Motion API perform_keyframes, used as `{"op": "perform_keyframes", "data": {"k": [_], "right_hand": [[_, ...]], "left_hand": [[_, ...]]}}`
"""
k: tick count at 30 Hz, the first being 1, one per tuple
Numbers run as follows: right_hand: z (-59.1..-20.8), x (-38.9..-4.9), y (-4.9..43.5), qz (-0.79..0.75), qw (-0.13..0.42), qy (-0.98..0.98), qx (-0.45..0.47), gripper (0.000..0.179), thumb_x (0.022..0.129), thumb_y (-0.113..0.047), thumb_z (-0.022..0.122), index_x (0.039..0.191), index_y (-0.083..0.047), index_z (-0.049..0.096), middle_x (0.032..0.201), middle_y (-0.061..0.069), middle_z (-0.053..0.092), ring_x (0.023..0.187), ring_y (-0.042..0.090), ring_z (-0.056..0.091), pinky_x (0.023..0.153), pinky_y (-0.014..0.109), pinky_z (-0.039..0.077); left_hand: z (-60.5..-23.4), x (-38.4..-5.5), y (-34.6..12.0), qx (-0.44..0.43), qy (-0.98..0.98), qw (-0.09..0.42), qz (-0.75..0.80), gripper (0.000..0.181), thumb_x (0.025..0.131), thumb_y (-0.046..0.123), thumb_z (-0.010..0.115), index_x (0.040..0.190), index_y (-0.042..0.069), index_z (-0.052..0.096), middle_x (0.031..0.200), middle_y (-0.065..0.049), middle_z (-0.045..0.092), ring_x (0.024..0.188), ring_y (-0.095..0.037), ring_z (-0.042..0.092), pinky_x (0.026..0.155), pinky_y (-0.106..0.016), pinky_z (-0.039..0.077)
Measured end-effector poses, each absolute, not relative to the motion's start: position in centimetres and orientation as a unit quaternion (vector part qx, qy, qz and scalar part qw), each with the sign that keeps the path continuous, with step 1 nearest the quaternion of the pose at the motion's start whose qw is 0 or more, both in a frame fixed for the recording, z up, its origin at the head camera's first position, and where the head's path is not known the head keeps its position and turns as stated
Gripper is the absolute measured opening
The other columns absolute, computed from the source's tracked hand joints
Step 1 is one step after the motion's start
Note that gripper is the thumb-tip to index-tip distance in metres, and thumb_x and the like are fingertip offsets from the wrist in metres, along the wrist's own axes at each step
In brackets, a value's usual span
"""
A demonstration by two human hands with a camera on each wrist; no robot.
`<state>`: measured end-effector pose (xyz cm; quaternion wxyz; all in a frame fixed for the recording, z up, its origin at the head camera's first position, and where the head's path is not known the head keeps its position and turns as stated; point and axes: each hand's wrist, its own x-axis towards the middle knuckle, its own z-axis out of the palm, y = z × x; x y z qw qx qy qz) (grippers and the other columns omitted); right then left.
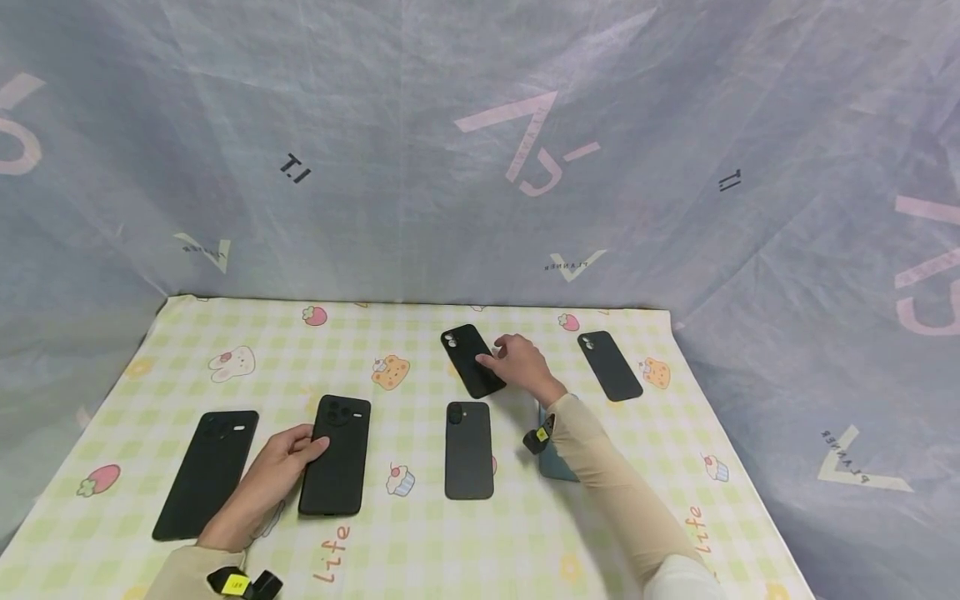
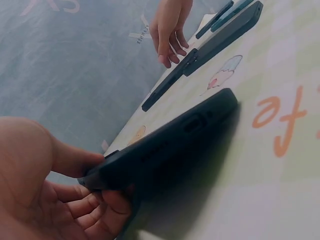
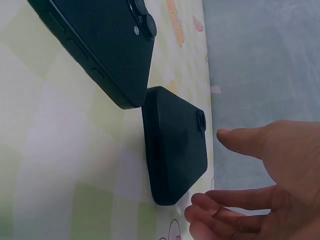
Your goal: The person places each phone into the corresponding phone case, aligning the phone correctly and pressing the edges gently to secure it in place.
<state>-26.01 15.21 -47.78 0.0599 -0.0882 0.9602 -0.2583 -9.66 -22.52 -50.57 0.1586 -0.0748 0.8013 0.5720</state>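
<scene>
Held phone [image 1: 341, 467] pinched in the left hand [image 1: 273, 471], right hand [image 1: 522, 362] spread beside another

Farthest left, a black phone [image 1: 206, 475] lies slanted on the checked tablecloth [image 1: 420, 550], its camera end pointing away from the person; the left wrist crosses near its lower right corner. The left hand comes next. Its thumb lies on top of the held phone's left edge and its fingers curl beneath, pinching it. That phone is back side up, camera bump at the far end, and the left wrist view shows it tilted, with its gripped edge raised off the cloth. Whether its opposite edge touches the cloth cannot be told.

Right of it, well apart, a dark grey phone [image 1: 469, 454] lies almost straight, camera at its far left corner. Just beyond sits the upper phone [image 1: 468, 358], black and slanted, with its cameras at the far left. At its right edge is the right hand, thumb and fingers parted with a gap between them and gripping nothing; in the right wrist view the thumb stands clear of that phone.

Under the right forearm, a teal phone [image 1: 555, 462] is partly hidden. Farthest right, another dark phone [image 1: 611, 367] lies slanted, near a printed bear [image 1: 657, 373].
</scene>
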Motion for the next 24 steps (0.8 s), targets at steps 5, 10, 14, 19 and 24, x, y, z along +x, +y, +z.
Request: {"op": "perform_keyframes", "data": {"k": [5, 10, 14, 19, 24], "right_hand": [[-48.1, -26.4, 14.7, -0.233, 0.063, 0.966, -0.095, 0.052, 0.101, -0.045, 0.076, 0.118, 0.003, 0.073, 0.089, 0.007, 0.070, 0.078, 0.021, 0.065, 0.074, 0.039, 0.057], [-48.3, -26.7, 14.1, -0.224, 0.076, 0.966, -0.101, 0.053, 0.099, -0.050, 0.077, 0.077, -0.008, 0.053, 0.062, -0.003, 0.035, 0.057, 0.014, 0.033, 0.055, 0.030, 0.029], [-48.5, -26.7, 13.8, -0.193, 0.085, 0.972, -0.102, 0.050, 0.096, -0.055, 0.078, 0.085, -0.009, 0.061, 0.073, 0.002, 0.050, 0.063, 0.017, 0.047, 0.056, 0.032, 0.037], [-48.8, -26.7, 13.4, -0.150, 0.094, 0.980, -0.095, 0.062, 0.093, -0.059, 0.079, 0.113, -0.002, 0.069, 0.102, 0.012, 0.061, 0.081, 0.024, 0.058, 0.068, 0.039, 0.050], [-49.0, -26.6, 13.2, -0.152, 0.095, 0.981, -0.081, 0.064, 0.092, -0.058, 0.082, 0.118, -0.001, 0.068, 0.104, 0.012, 0.059, 0.083, 0.024, 0.057, 0.072, 0.041, 0.051]], "left_hand": [[-50.4, -9.7, -22.3, -0.081, 0.820, 0.162, 0.543, 0.048, 0.114, 0.029, 0.057, 0.147, -0.006, 0.056, 0.115, -0.010, 0.078, 0.104, -0.021, 0.074, 0.102, -0.040, 0.052], [-50.2, -9.6, -22.0, -0.075, 0.862, 0.152, 0.478, 0.067, 0.110, 0.040, 0.064, 0.153, -0.010, 0.048, 0.133, -0.023, 0.071, 0.123, -0.039, 0.069, 0.111, -0.061, 0.046], [-50.2, -9.3, -21.7, -0.067, 0.897, 0.124, 0.420, 0.083, 0.103, 0.047, 0.072, 0.154, -0.013, 0.045, 0.131, -0.026, 0.070, 0.119, -0.042, 0.068, 0.105, -0.062, 0.050], [-49.9, -8.8, -21.3, -0.074, 0.922, 0.080, 0.372, 0.084, 0.097, 0.045, 0.081, 0.151, -0.011, 0.048, 0.110, -0.020, 0.073, 0.103, -0.039, 0.071, 0.093, -0.057, 0.055], [-49.9, -8.4, -20.8, -0.085, 0.928, 0.057, 0.358, 0.078, 0.093, 0.041, 0.085, 0.143, -0.010, 0.055, 0.103, -0.016, 0.069, 0.092, -0.029, 0.067, 0.081, -0.048, 0.053]]}}
